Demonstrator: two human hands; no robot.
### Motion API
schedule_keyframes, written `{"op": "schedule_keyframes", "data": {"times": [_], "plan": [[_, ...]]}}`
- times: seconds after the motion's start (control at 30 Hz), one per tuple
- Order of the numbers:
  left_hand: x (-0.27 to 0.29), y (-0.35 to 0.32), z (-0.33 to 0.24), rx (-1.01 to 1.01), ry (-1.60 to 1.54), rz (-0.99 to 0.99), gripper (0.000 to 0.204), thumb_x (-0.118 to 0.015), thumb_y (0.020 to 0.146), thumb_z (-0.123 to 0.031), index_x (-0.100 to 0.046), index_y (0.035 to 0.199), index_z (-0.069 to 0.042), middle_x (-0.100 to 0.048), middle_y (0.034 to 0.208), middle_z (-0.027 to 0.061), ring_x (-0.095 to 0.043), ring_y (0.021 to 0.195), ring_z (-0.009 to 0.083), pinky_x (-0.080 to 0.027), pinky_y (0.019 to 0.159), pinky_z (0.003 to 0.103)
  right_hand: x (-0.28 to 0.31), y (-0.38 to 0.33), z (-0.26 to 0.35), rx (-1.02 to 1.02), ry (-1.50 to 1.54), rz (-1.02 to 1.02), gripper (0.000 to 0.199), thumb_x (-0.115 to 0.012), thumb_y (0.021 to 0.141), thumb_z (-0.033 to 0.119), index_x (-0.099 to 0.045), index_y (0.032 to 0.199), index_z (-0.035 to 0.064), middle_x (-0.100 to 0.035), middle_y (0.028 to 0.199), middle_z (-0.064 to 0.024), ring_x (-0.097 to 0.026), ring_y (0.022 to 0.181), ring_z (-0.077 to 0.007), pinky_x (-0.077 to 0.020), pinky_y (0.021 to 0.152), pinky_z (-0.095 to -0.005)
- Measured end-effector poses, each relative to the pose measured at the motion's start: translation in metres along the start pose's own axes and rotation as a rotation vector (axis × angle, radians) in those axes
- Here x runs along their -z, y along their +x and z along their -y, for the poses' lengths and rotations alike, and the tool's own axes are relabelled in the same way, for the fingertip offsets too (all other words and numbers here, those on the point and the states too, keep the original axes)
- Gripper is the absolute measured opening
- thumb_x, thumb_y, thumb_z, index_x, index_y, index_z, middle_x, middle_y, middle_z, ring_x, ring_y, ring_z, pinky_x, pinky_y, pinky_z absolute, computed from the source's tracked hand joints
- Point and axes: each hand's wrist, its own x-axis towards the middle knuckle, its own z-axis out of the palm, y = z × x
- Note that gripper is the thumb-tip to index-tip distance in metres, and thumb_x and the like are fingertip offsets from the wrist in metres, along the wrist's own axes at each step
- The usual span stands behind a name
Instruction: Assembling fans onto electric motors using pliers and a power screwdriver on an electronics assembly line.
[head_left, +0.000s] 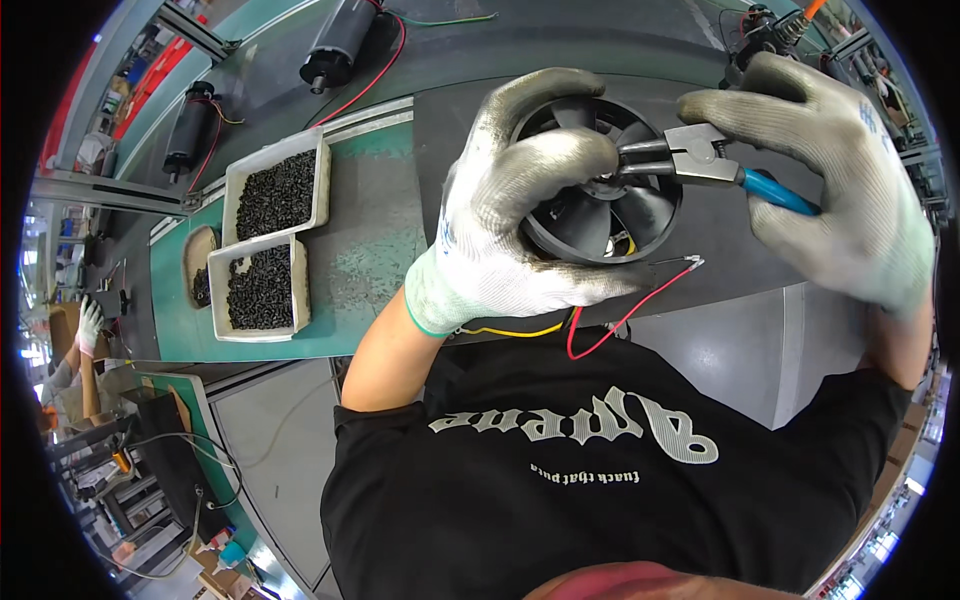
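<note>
A black ring-shaped fan with several blades is gripped in my gloved left hand. The thumb lies over its face and the other fingers wrap the rim. My gloved right hand is closed on circlip-type pliers with blue handles. Their jaws reach to the fan's hub, right by my left thumb, which partly hides the tips. A red wire with a pale end and a yellow wire hang below the fan.
Two white trays of small black parts stand on the green bench, with a smaller container beside them. Black cylindrical motors with wires lie behind. A tool with an orange part is far right. Another person's gloved hand shows far left.
</note>
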Motion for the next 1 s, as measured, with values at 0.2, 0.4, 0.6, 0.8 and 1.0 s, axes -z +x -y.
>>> {"op": "schedule_keyframes", "data": {"times": [0.2,0.4,0.6,0.8,1.0], "plan": [[-0.015,0.002,0.008,-0.078,0.073,-0.119,0.068,-0.092,0.048,-0.040,-0.061,0.096,-0.003,-0.053,0.117,0.0259,-0.065,0.093,0.0335,-0.057,0.078,0.042,0.013,0.003,0.003,0.002,-0.075,0.067,0.052,-0.055,0.062,0.001,-0.064,0.113,-0.0047,-0.060,0.094,-0.0176,-0.060,0.086,-0.0300,-0.0486,0.079,-0.0359],[-0.002,-0.008,-0.005,-0.022,-0.051,-0.080,0.077,-0.097,0.044,-0.031,-0.055,0.104,-0.007,-0.051,0.125,0.0324,-0.056,0.112,0.0414,-0.045,0.097,0.049,-0.041,-0.014,-0.050,-0.088,-0.268,-0.306,0.043,-0.062,0.077,0.010,-0.059,0.119,-0.0009,-0.063,0.101,-0.0166,-0.061,0.092,-0.0283,-0.0484,0.081,-0.0362],[0.009,-0.001,-0.017,0.014,0.053,0.048,0.071,-0.097,0.043,-0.032,-0.054,0.095,-0.010,-0.054,0.120,0.0345,-0.056,0.112,0.0425,-0.046,0.095,0.049,-0.207,-0.127,-0.148,-0.795,-0.319,-0.424,0.046,-0.066,0.085,0.020,-0.057,0.128,0.0073,-0.057,0.123,-0.0191,-0.055,0.117,-0.0348,-0.0427,0.101,-0.0405],[-0.002,0.005,0.005,-0.022,0.122,0.006,0.083,-0.093,0.050,-0.037,-0.052,0.114,-0.005,-0.053,0.122,0.0324,-0.056,0.112,0.0420,-0.046,0.093,0.050,-0.184,-0.063,-0.005,-0.471,0.879,-0.596,0.103,-0.079,0.068,0.033,-0.025,0.148,-0.0008,-0.042,0.143,-0.0210,-0.043,0.132,-0.0297,-0.0373,0.107,-0.0387],[0.006,-0.012,-0.056,0.244,0.292,0.082,0.076,-0.079,0.068,-0.015,-0.041,0.131,0.005,-0.048,0.127,0.0291,-0.051,0.113,0.0484,-0.044,0.095,0.051,-0.210,-0.011,-0.017,-0.575,1.459,-0.637,0.042,-0.070,0.080,0.017,-0.059,0.115,-0.0028,-0.063,0.104,-0.0077,-0.060,0.093,-0.0169,-0.0488,0.085,-0.0318]]}}
